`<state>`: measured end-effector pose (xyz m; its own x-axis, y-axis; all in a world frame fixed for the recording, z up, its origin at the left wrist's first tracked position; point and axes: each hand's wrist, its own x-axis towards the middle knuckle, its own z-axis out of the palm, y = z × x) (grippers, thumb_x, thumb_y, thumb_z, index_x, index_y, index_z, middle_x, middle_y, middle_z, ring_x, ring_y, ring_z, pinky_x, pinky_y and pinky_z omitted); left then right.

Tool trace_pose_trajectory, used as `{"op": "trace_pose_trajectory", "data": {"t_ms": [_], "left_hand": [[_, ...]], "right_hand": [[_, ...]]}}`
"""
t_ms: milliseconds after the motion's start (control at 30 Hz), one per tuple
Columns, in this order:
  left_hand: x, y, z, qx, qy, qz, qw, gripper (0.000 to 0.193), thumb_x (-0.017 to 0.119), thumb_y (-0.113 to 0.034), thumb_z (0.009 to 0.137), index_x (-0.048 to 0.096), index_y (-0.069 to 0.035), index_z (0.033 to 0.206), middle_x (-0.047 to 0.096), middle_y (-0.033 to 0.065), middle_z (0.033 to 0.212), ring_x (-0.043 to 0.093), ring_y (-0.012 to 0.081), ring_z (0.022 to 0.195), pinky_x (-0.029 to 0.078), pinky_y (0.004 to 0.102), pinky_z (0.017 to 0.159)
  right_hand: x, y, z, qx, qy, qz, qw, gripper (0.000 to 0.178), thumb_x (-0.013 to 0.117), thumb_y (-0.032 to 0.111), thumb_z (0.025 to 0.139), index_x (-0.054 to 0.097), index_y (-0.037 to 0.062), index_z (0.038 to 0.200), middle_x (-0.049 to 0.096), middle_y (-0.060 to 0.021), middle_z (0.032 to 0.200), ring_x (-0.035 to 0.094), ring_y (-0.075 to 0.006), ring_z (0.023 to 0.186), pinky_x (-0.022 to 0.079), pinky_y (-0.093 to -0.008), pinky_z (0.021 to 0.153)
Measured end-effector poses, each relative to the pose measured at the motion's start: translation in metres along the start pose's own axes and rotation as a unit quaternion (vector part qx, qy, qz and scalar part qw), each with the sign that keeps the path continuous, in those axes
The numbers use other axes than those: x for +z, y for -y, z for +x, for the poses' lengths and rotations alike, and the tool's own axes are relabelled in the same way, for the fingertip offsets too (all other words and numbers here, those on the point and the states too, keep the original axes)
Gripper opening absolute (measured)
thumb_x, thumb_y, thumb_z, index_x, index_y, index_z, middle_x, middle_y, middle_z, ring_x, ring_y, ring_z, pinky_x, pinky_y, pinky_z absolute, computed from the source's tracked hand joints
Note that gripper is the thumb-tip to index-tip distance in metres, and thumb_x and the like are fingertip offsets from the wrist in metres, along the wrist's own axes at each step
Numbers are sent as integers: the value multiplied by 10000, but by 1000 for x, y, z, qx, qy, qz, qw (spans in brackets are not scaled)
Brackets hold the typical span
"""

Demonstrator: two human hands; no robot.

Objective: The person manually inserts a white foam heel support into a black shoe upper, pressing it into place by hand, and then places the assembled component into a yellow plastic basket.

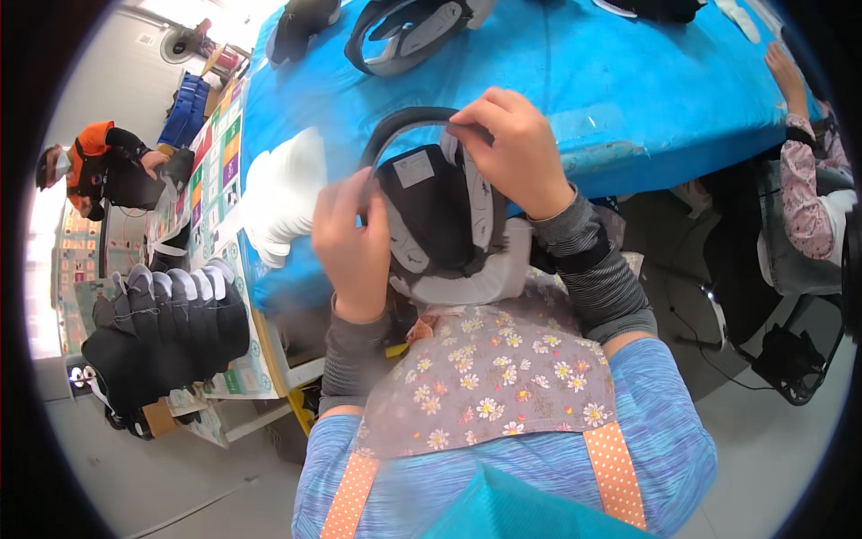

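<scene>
A black shoe upper with white lining pieces and a small white label on its tongue stands at the near edge of the blue-covered table. My left hand is closed on the left side of its curved black collar edge, thumb against fingers. On the other side, my right hand pinches the same edge near the top right. Between the hands the collar arches up in a loop. White material shows under the upper, against my flowered apron.
A stack of white cut pieces lies left of the upper. Another black upper rests farther back. Several black uppers are bunched at the left. A person in orange works far left; another person's arm reaches in at right.
</scene>
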<state>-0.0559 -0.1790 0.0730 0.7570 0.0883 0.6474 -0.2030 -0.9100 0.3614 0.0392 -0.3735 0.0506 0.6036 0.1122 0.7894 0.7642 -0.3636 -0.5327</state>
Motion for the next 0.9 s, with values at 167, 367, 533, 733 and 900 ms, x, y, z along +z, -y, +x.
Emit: {"op": "trace_pose_trajectory", "data": {"t_ms": [167,367,533,733,900], "left_hand": [[15,18,-4,80,-72,12,994,269,778,-49,841,684,-17,1091,617,78,940,593,184,762,481,307,659],[17,25,-2,67,-68,16,995,243,776,-30,835,703,-28,1066,613,77,891,592,169,721,478,293,636],[13,21,5,71,-79,-3,994,179,757,-11,842,720,-19,1017,610,61,824,591,133,640,461,264,573],[-6,-16,41,68,-37,-18,997,148,743,-21,841,708,-5,984,619,64,812,604,126,582,452,257,544],[6,-18,26,-28,84,-22,996,125,683,-75,840,671,-24,954,616,150,828,612,332,686,478,420,634]], "right_hand": [[11,-1,-1,24,27,-2,999,122,731,70,799,640,73,880,599,-64,873,608,-278,869,520,-382,700],[5,2,-2,30,24,-21,999,129,725,78,808,635,78,901,600,-55,895,611,-279,872,530,-384,713],[2,3,-2,47,26,-59,997,108,722,85,816,646,76,892,597,-77,861,618,-292,856,519,-392,690],[-21,-10,32,108,25,69,991,110,745,99,805,674,28,848,607,-106,787,614,-290,719,489,-373,646],[-26,-23,16,122,96,48,987,128,739,98,812,668,10,871,610,-118,807,616,-294,734,488,-375,660]]}}
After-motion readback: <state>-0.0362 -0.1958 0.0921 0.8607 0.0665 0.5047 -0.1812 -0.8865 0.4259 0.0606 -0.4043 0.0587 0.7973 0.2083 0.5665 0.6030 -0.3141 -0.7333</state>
